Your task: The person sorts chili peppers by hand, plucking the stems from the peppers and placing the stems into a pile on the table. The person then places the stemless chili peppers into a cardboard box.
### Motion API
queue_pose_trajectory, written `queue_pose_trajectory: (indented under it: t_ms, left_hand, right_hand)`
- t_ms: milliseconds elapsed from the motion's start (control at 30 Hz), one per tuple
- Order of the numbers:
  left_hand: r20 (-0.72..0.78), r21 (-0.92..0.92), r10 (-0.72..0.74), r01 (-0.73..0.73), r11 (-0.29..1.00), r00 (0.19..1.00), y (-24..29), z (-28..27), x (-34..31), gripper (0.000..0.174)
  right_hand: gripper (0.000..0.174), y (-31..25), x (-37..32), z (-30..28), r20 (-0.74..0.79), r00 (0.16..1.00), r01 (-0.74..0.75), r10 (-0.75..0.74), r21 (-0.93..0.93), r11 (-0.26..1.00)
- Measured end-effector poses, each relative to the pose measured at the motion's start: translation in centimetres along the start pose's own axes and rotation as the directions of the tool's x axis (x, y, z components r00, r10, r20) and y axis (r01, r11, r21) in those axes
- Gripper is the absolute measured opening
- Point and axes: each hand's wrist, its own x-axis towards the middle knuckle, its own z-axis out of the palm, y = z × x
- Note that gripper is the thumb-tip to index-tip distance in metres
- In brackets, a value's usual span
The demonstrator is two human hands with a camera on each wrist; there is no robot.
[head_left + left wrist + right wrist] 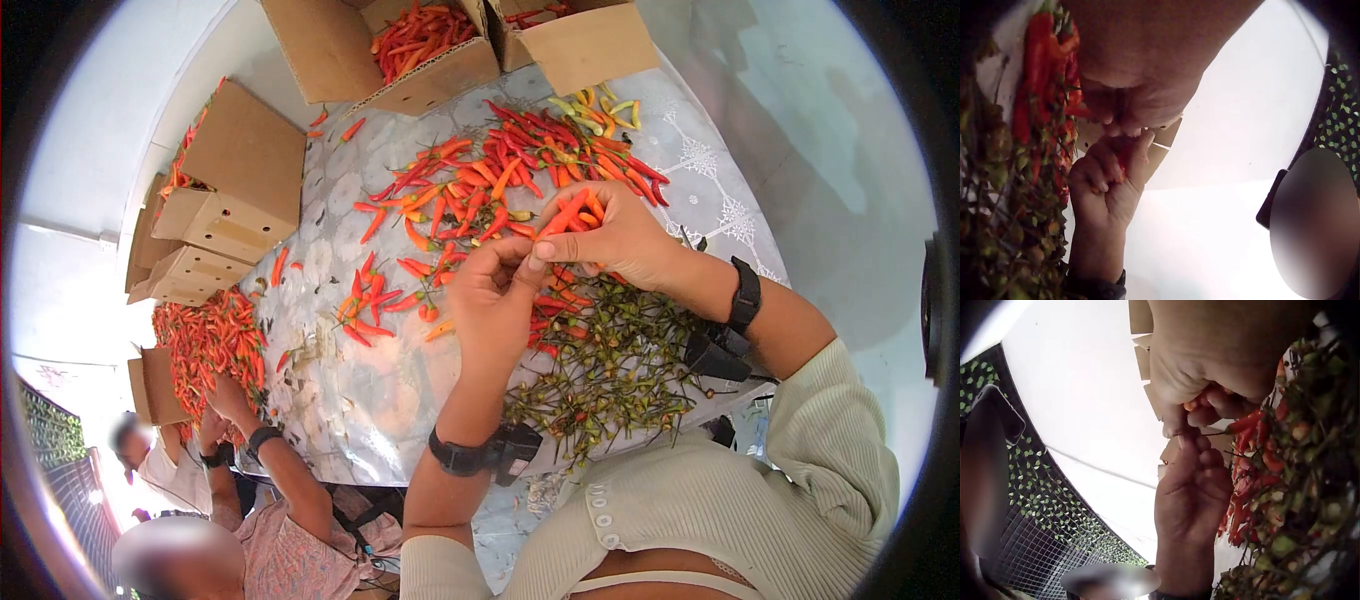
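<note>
My right hand point(625, 240) grips several red-orange peppers point(567, 214) in curled fingers, above the table's middle. Thumb and fingertips of my left hand point(495, 305) meet at the lower end of these peppers, touching the right thumb. In the right wrist view a thin stem point(1213, 434) reaches the pinched tips of the left hand point(1191, 487); orange pepper ends point(1191, 405) show under the right hand point(1210, 356). The left wrist view shows red between the fingers of the right hand point(1107, 181), below the left hand point(1141, 87). Loose peppers point(470, 185) lie beyond both hands.
Green stems point(610, 370) are heaped near the front edge, below my hands. Cardboard boxes point(440, 82) with peppers stand at the back, and more boxes point(235, 160) at the left. Another person's hands point(225, 400) are in a large pepper heap point(205, 335) at the left.
</note>
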Motion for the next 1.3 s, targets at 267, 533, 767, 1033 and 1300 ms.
queue_pose_trajectory:
  t_ms: [267,533,767,1033,1300]
  left_hand:
    - [0.08,0.07,0.097,-0.103,0.992,0.992,-0.3,-0.7,0.1,0.007]
    - [0.127,-0.158,0.061,-0.04,0.987,0.99,0.4,-0.6,-0.3,0.006]
    - [0.143,-0.315,-0.008,0.053,0.948,0.99,-0.1,-0.8,0.1,0.008]
    - [0.074,-0.491,-0.021,0.055,0.87,0.997,0.7,-1.3,0.3,0.009]
    - [0.19,-0.439,0.076,0.015,0.898,0.979,0.3,-1.1,0.0,0.008]
  right_hand:
    - [0.027,0.0,0.0,-0.4,0.162,0.98,-0.138,0.115,0.139,0.981]
    - [0.02,0.4,-0.1,-0.6,0.314,0.935,-0.286,0.166,0.391,0.875]
    - [0.021,0.8,0.7,-1.3,0.406,0.9,-0.395,0.157,0.609,0.688]
    - [0.018,-0.1,0.6,-1.3,0.209,0.928,-0.365,0.31,0.332,0.87]
    - [0.018,0.5,0.8,-1.1,0.192,0.902,-0.431,0.387,0.327,0.841]
